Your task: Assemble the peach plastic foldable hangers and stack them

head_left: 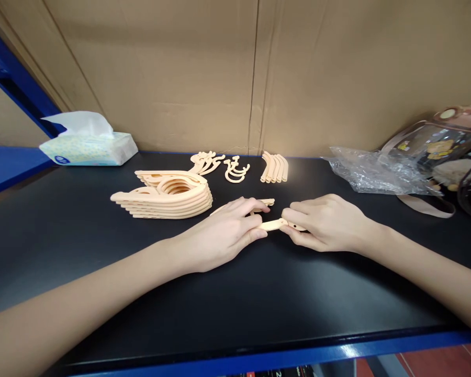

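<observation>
Just above the black tabletop, my left hand [231, 230] is closed around a cream plastic folding hanger [272, 225], most of which its fingers hide. My right hand [325, 222] pinches the same hanger at its jointed right end, where a small dark hole shows. Another cream arm of it pokes out past my left fingertips. To the left of my hands stands a neat stack of folded hangers [168, 196]. Behind them lie loose hanger hooks [237, 170], a further pile of hooked pieces [207, 162] and several curved arm pieces [275, 167] side by side.
A tissue pack [90, 146] sits at the back left by a blue frame [27, 89]. Crumpled clear plastic [377, 170] and a transparent bag [439, 141] with a strap lie at the back right. Cardboard [180, 78] walls off the rear. A blue edge [337, 353] borders the front.
</observation>
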`<state>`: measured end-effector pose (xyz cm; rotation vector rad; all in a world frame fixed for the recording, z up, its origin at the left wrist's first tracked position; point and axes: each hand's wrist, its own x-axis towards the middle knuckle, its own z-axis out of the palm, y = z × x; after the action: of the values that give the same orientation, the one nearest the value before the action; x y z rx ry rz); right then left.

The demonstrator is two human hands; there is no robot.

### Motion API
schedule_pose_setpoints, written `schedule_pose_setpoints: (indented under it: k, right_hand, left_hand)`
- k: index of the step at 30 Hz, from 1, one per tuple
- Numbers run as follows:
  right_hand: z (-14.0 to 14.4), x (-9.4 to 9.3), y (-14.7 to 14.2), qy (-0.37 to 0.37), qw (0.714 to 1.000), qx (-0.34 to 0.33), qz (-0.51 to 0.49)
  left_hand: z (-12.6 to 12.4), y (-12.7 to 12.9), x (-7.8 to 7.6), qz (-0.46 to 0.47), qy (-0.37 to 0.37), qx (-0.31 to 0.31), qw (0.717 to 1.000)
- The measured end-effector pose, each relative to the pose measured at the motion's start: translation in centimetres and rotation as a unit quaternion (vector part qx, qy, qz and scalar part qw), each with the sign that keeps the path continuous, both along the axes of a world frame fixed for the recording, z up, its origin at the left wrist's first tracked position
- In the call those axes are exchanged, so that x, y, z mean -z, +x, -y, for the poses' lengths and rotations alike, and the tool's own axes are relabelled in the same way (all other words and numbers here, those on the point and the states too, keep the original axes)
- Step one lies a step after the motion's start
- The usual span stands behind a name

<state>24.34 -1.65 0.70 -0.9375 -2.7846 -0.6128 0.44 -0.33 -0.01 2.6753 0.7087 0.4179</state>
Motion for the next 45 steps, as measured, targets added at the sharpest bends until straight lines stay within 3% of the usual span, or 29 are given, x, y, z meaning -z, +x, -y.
schedule_pose_setpoints:
  k: [9,14,23,30,34,40,45]
  right_hand:
    - [0.1,-0.6,-0.1,-0.197,0.977,0.046,-0.072]
    - [0.1,-1.8,0.3,-0.316,0.938,0.069,-0.124]
    - [-0.2,-2.8,1.4,-0.4,0.905,-0.006,-0.146]
    - [-0.3,-2.5,1.0,-0.495,0.853,-0.044,-0.158]
    - [0.2,-2.4,0.5,-0.506,0.845,-0.059,-0.161]
    - [1.4,-2.3,-0.3,-0.459,0.872,-0.051,-0.161]
    - [1.7,-1.4,-1.1,-0.471,0.855,-0.06,-0.211]
  left_hand:
    - [-0.1,0.1,0.0,-0.015,0.033,-0.002,0.999]
    - [0.0,0.1,-0.1,-0.001,0.035,-0.069,0.997]
    - [0.0,0.1,0.4,0.0,0.004,-0.102,0.995]
    - [0.1,0.1,0.5,-0.017,0.007,-0.113,0.993]
    - [0.1,0.1,0.7,-0.036,0.02,-0.11,0.993]
    - [0.2,0.1,0.7,-0.065,0.018,-0.11,0.992]
    - [0.0,0.0,0.8,-0.063,0.011,-0.103,0.993]
